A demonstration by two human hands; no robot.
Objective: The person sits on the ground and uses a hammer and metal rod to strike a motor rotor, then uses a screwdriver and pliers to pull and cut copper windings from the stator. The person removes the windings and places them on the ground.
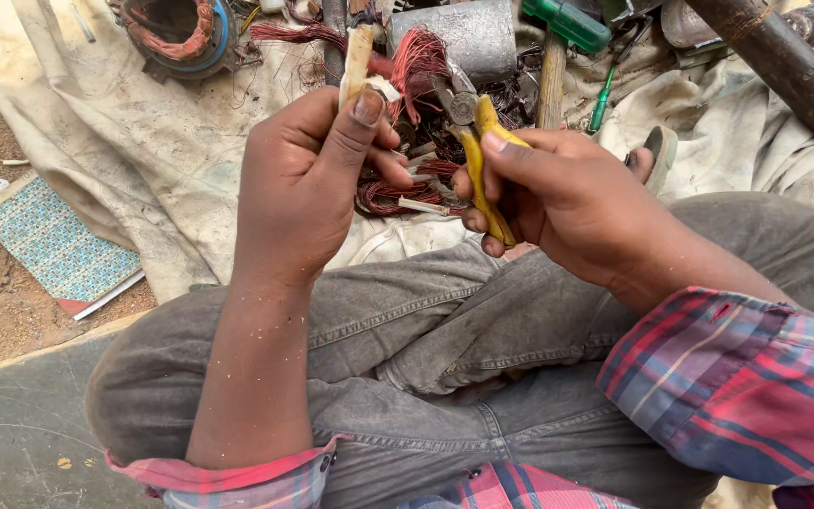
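**Stripping work over a cluttered cloth**

Lying at the far left on the sandy ground is a patterned blue booklet (56, 247), close to the edge of a dirty cream cloth (153, 160) that covers most of the ground ahead. Near the cloth's top left sits a round motor stator (181, 30) with reddish windings inside a blue ring.

The left hand (303, 179) is raised above the lap, fingers curled tight around a pale flat strip (358, 58) that sticks up past the thumb; a small white piece sits at the thumb tip. Behind it, loose bundles of red copper wire (416, 61) spread over the cloth, and more coils lie lower down between the two hands.

The right hand (567, 203) grips yellow-handled pliers (482, 155), the fingers wrapped round both handles and the metal head pointing up and left toward the strip. Whether the head touches the strip cannot be told.

Further right stand a grey metal cylinder (478, 33), a wooden hammer handle (551, 80), a green-handled screwdriver (567, 24) and a dark pipe (784, 66). Grey trousers (445, 330) and plaid sleeves fill the foreground.
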